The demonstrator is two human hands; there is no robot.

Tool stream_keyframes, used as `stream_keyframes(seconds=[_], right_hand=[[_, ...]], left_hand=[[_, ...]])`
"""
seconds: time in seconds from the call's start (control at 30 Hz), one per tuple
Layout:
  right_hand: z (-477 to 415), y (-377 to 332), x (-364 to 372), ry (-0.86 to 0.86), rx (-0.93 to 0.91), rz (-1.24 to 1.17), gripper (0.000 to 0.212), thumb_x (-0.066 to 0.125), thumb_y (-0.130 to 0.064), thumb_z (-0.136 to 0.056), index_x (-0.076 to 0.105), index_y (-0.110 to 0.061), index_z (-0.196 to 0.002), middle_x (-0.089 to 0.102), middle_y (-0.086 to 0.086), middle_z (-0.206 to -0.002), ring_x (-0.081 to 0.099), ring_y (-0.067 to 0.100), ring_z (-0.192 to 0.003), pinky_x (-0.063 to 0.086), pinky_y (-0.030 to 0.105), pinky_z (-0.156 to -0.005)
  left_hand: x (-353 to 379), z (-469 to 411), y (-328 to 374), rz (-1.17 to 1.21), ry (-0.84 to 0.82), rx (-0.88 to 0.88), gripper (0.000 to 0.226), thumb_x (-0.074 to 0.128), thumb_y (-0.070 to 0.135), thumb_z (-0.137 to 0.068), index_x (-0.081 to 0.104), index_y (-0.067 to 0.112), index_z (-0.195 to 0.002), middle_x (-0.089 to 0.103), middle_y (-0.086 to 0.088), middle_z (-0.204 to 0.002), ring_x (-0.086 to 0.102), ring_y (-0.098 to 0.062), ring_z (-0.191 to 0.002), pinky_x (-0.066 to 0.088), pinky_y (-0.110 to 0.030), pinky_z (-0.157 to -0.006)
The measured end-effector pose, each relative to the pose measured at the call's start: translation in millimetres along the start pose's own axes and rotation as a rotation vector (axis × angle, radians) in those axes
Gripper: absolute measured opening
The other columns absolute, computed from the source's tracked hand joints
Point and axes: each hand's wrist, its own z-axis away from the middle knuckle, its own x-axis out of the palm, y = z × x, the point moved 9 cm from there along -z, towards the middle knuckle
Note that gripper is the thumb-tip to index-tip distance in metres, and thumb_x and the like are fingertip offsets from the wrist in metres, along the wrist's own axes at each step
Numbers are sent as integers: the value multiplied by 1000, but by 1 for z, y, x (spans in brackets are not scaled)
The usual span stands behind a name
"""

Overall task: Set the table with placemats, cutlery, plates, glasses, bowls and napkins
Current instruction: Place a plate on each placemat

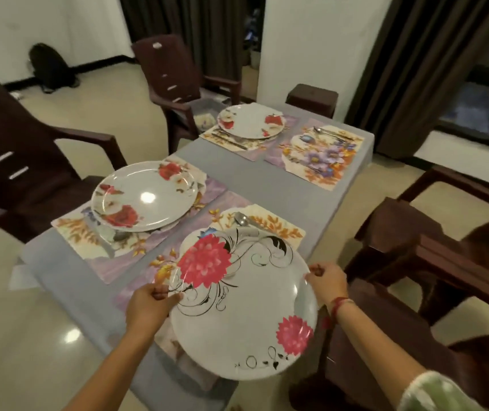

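Near left: rose plate (145,194), resting on its placemat. Left hand (148,301): fingers curled, pinching the left rim of the pink-flowered plate (246,307). Plate: held tilted above the near-right placemat (278,225), not yet down. Right hand (327,281): pinching the right rim. Risks: spoon (241,218) at the mat's far end could be trapped or knocked if the plate lands too far; thin rim pinches may slip.

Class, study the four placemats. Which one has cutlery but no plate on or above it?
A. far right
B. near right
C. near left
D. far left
A: the far right placemat holds only cutlery; a near left plate and a far left plate sit on their mats, and the left hand and right hand hold the pink-flowered plate over the near right one.
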Motion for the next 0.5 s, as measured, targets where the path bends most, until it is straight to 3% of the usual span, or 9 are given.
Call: stream_keyframes(seconds=[0.17,0.33,0.5], right_hand=[[-41,-30,34,-109,-71,144,14,64,-6,-82,67,-9,-96,66,7,-96,61,23,-91,50,33,-86],[-60,-64,51,-152,-151,303,15,61,-4,-81,69,-6,-94,66,10,-99,59,27,-95,46,32,-85],[-72,-87,70,-237,-220,347,16,62,-2,-80,68,-5,-95,64,10,-100,58,26,-94,46,32,-86]], left_hand=[[-1,-4,-7,-24,111,-53,27,85,20,-67,62,9,-75,66,-6,-71,61,-25,-64,51,-40,-69],[-2,-1,-8,40,177,-95,24,82,14,-70,65,6,-86,66,-4,-80,61,-22,-75,40,-28,-65],[-5,3,-15,26,245,-159,19,79,14,-73,65,12,-86,65,-1,-79,62,-22,-80,40,-27,-68]])
